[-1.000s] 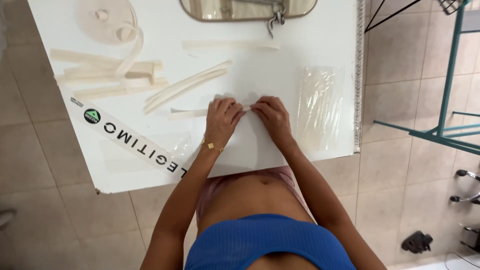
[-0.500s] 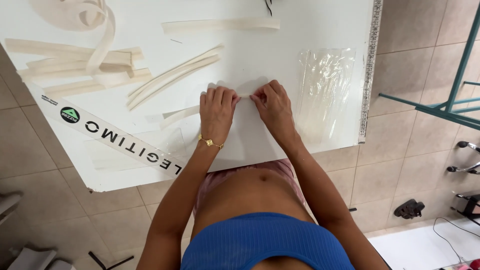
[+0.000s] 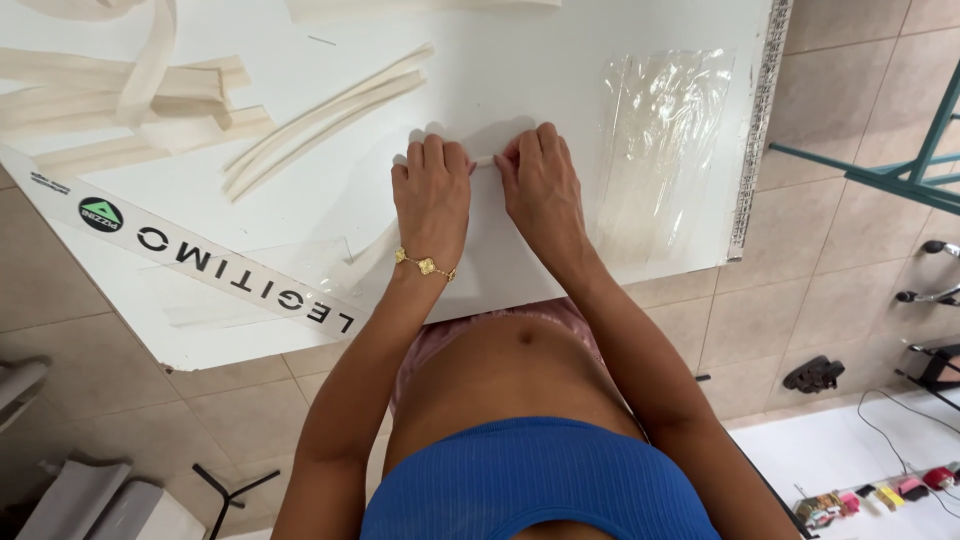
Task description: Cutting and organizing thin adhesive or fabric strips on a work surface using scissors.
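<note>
Head view: white table (image 3: 620, 300); clear plastic sheet (image 3: 655, 150) right; cream strips (image 3: 320, 115) left. Left hand (image 3: 432, 195) and right hand (image 3: 540, 185), side by side at centre, fingertips pressed together pinching a small cream strip (image 3: 484, 160) on the tabletop.

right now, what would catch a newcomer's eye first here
Both hands, left hand and right hand, press side by side on a white sheet at the middle of the white table, pinching a thin cream strip between them. Long cream strips lie to the upper left, and clear plastic film lies to the right.
</note>
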